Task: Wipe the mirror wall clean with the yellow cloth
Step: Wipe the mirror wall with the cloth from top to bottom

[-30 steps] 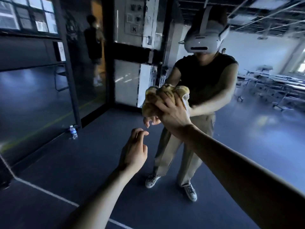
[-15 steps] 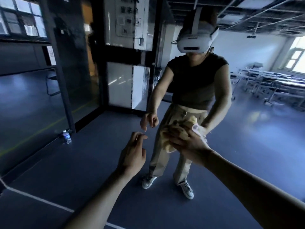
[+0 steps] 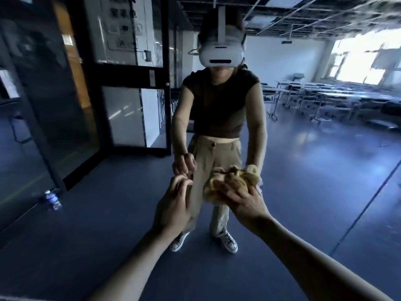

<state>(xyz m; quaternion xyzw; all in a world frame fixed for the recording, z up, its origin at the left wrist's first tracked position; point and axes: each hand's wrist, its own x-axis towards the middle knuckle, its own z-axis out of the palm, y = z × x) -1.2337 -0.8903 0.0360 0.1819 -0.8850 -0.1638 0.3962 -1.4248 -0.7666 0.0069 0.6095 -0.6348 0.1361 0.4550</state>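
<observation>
Hands numbered two: the right hand (image 3: 245,203) held the one yellow cloth (image 3: 230,181), bunched against the mirror wall (image 3: 303,148) at hip height of the reflection, fingers spread and curled over it. The left hand (image 3: 173,205) held nothing, its fingers loosely curled, thumb near the fingertips. One water bottle (image 3: 53,199) stood on the dark blue floor (image 3: 108,213). Signs on the door (image 3: 130,83) were too blurred to read. Rows of desks (image 3: 325,98) stood below a bright window (image 3: 364,59).

Dark blue floor (image 3: 303,174); black-framed glass door (image 3: 130,114) left; desks (image 3: 329,95) beneath a bright window (image 3: 364,59) right.
</observation>
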